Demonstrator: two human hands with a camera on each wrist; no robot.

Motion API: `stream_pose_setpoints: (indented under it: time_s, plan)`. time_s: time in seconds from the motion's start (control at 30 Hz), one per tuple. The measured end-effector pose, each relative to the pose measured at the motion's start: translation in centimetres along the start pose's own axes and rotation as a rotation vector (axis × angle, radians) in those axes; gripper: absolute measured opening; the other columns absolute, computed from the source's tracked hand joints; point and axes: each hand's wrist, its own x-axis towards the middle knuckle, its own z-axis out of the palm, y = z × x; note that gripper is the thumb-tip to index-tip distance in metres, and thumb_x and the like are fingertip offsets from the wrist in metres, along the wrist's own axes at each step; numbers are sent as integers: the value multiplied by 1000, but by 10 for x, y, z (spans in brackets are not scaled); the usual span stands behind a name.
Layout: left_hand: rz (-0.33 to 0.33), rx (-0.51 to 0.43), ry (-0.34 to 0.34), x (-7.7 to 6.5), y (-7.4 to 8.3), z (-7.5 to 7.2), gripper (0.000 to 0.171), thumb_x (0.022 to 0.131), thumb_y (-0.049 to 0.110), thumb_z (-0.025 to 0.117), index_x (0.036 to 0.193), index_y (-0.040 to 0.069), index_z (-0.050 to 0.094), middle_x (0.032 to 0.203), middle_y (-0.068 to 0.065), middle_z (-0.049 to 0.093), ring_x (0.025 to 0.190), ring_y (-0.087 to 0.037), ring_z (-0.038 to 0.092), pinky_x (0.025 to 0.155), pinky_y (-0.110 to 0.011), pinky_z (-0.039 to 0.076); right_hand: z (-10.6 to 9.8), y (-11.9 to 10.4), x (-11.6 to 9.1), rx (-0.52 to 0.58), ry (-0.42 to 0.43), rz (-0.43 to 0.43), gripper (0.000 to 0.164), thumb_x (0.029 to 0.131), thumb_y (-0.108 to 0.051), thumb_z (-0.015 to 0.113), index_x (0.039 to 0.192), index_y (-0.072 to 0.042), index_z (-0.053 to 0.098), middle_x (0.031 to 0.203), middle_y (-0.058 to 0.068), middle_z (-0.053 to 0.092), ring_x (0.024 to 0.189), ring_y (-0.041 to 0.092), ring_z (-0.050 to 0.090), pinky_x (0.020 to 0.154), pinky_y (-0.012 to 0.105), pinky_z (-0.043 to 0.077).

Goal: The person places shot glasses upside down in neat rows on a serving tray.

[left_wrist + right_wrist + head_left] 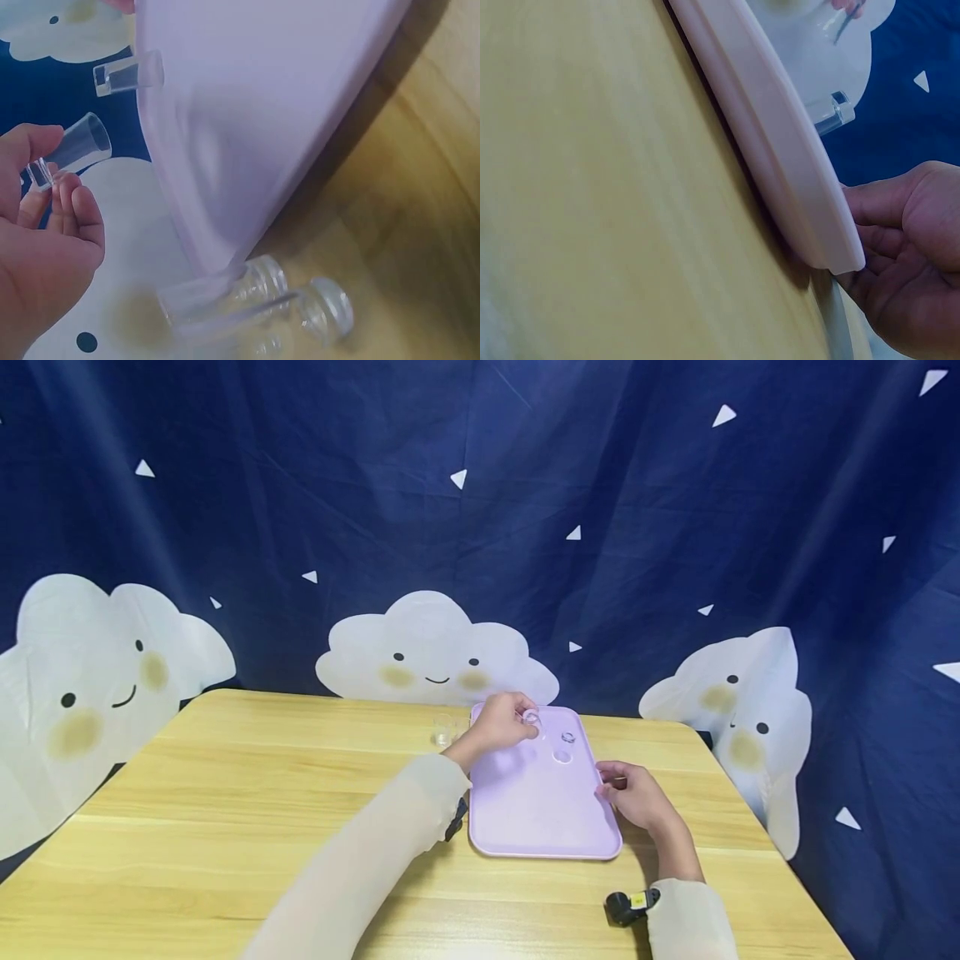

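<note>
My left hand (504,722) pinches a small clear shot glass (84,146) by its thick base, above the far part of the lilac tray (543,814). The held glass is tipped mouth-down, its wide rim towards the tray. A second clear shot glass (562,757) stands upside down on the tray, to the right of the left hand. At the tray's right edge, my right hand (636,795) holds the rim with thumb and curled fingers; some fingertips are hidden behind the rim in the right wrist view.
Just left of the tray, more clear glasses (444,732) stand on the wooden table (285,793), thick bases down. A dark blue curtain (525,527) with cloud faces hangs behind the table's far edge.
</note>
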Motion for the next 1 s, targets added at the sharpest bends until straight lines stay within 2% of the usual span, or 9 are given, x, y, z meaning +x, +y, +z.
stream_pose_setpoints:
  time_s: [0.17, 0.4, 0.6, 0.77, 1.0]
  plan:
    - [-2, 11, -18, 0, -1, 8, 23, 78, 4, 81, 100, 2, 75, 88, -4, 71, 78, -10, 55, 75, -21, 47, 0, 1, 0, -8, 6, -8, 42, 97, -1, 62, 138, 3, 58, 122, 20, 67, 108, 31, 62, 93, 45, 55]
    - [-18, 11, -45, 2, -6, 18, 18, 79, 3, 81, 97, 4, 76, 93, -5, 73, 85, -11, 59, 82, -23, 49, 0, 1, 0, -14, 7, -10, 42, 97, -1, 62, 138, 2, 58, 123, 20, 66, 108, 31, 62, 93, 46, 55]
    - [-72, -8, -45, 2, -4, 27, 17, 79, 1, 82, 94, 4, 75, 91, -4, 71, 85, -12, 59, 83, -24, 50, -1, 1, 1, -5, 5, -4, 42, 97, -1, 63, 138, 3, 59, 122, 20, 66, 106, 30, 62, 91, 44, 56]
    - [-113, 15, -54, 0, -3, 31, 20, 78, 1, 82, 97, 4, 75, 92, -5, 70, 89, -16, 61, 85, -27, 52, 0, 1, 1, -6, 3, -6, 42, 96, -1, 63, 138, 2, 59, 122, 19, 67, 106, 30, 62, 91, 43, 56]
    - [-141, 36, -51, -2, -6, 32, 22, 76, 0, 83, 97, 3, 76, 91, -6, 69, 87, -16, 60, 83, -27, 52, -1, -1, 0, -3, 1, -8, 42, 97, -1, 64, 138, 3, 58, 122, 19, 66, 106, 30, 62, 91, 43, 56]
